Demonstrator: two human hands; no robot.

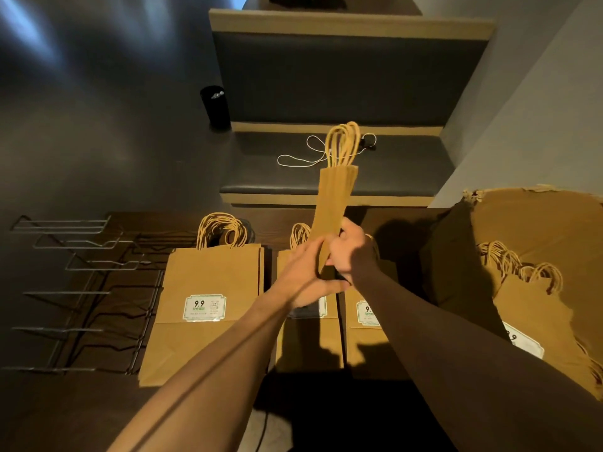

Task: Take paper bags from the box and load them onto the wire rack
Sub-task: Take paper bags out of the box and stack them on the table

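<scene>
Our own forearms cover much of the middle stack of paper bags and part of the stack beside it, so we read only a sliver of each label. The cardboard box is cut off at the right edge; inside it we see more bags lying flat with their twisted handles bunched toward the back, and a label partly hidden by our right arm. We hold a bundle of folded bags edge-on and upright above the surface, handles on top. The right hand has its grip clamped around the bundle's lower part. The left hand lies against the bundle's near side, fingers fairly straight; whether they curl behind it we cannot tell. A left stack of bags lies flat beside the wire rack, which lies at the far left, its rods dim against the dark wood. A black cup and a white cord rest on the bench seat beyond.
</scene>
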